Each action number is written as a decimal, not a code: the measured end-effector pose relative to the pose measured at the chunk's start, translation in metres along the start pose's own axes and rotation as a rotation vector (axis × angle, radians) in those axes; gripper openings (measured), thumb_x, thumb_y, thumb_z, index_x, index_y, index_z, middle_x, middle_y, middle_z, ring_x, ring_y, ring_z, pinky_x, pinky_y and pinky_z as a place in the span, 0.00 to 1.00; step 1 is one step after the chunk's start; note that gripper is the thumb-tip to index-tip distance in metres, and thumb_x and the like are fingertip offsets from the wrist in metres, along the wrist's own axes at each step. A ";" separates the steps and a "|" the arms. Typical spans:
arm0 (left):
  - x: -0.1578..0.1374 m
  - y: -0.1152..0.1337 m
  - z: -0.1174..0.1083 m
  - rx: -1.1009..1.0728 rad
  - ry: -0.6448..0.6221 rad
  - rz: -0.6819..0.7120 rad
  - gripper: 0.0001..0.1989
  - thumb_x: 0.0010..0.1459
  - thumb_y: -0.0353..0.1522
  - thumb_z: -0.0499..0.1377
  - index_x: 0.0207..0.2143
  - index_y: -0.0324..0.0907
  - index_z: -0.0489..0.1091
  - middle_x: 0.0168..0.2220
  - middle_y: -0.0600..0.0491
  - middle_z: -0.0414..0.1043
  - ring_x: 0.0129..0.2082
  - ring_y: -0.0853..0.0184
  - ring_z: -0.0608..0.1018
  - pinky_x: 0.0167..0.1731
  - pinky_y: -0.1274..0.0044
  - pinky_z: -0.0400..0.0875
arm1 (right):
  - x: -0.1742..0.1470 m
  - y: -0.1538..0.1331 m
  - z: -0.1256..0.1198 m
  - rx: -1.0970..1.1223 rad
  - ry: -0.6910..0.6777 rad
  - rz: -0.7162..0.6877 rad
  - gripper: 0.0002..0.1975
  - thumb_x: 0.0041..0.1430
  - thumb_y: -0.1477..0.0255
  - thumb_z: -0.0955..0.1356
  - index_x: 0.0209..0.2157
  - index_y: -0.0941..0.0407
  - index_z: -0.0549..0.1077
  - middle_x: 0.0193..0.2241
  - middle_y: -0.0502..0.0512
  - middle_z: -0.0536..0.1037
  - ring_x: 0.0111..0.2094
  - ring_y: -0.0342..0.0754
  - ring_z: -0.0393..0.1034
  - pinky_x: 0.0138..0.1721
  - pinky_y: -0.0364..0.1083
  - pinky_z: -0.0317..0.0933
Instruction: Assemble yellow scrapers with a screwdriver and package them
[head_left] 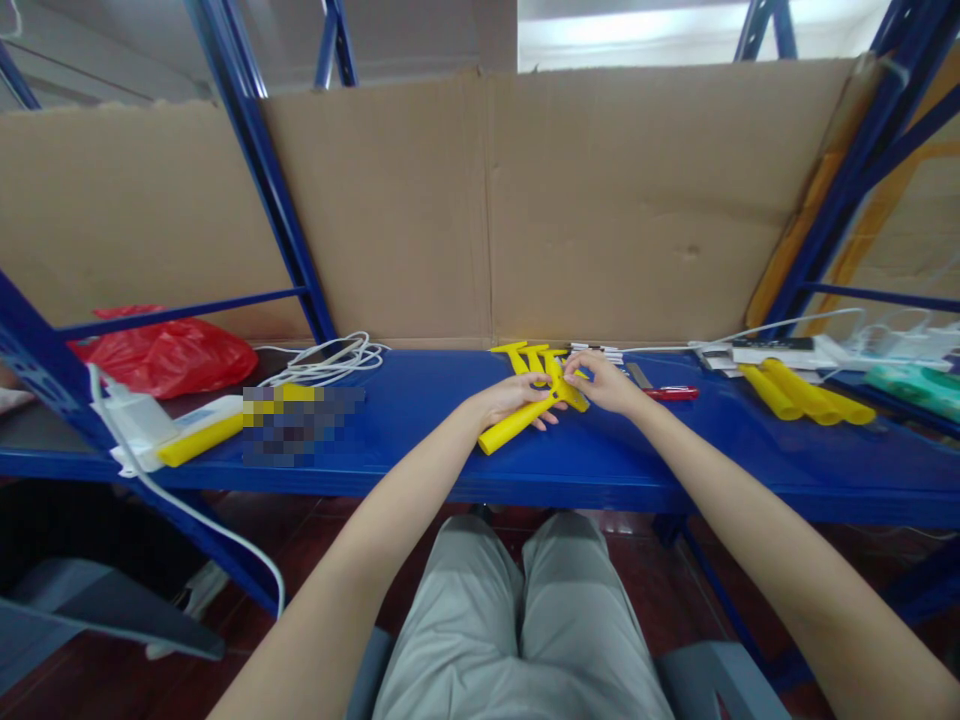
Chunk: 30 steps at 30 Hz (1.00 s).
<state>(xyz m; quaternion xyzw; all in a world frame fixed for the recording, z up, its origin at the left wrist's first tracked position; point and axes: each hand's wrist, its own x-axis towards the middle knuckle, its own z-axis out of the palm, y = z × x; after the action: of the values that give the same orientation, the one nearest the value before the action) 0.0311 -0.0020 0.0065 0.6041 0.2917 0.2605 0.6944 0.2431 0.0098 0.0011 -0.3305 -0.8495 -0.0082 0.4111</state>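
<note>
My left hand is wrapped around a yellow T-shaped scraper, whose thick round handle slants toward the front edge of the blue shelf. At the tool's wide head, my right hand pinches with thumb and finger, gripping or pressing the head's edge. Any small part between those fingertips is hidden. Just behind my hands lie several similar yellow T-shaped pieces. A red-handled tool, possibly a cutter, rests to the right of my right hand.
Yellow tubular handles lie at the right on the blue shelf. Coiled white cable, a red plastic bag and a white power strip are at the left. A cardboard panel closes the back between blue posts.
</note>
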 end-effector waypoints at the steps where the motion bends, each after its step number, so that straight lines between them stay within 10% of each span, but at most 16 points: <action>1: 0.000 0.000 0.000 0.004 -0.003 0.003 0.18 0.60 0.22 0.54 0.52 0.36 0.57 0.36 0.42 0.77 0.25 0.64 0.81 0.25 0.75 0.76 | 0.000 -0.001 0.000 0.005 0.006 -0.006 0.05 0.56 0.69 0.64 0.27 0.53 0.68 0.35 0.56 0.76 0.40 0.52 0.69 0.46 0.54 0.60; 30: 0.002 -0.006 0.003 0.132 -0.022 0.019 0.19 0.50 0.25 0.65 0.43 0.38 0.63 0.37 0.46 0.77 0.26 0.66 0.80 0.23 0.78 0.74 | -0.002 0.008 0.010 0.144 -0.020 0.112 0.09 0.54 0.64 0.66 0.25 0.53 0.68 0.31 0.56 0.74 0.38 0.52 0.70 0.44 0.54 0.63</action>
<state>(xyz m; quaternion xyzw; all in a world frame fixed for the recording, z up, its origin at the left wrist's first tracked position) 0.0344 -0.0035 0.0007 0.6543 0.2947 0.2406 0.6535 0.2416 0.0174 -0.0087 -0.3469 -0.8322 0.0793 0.4251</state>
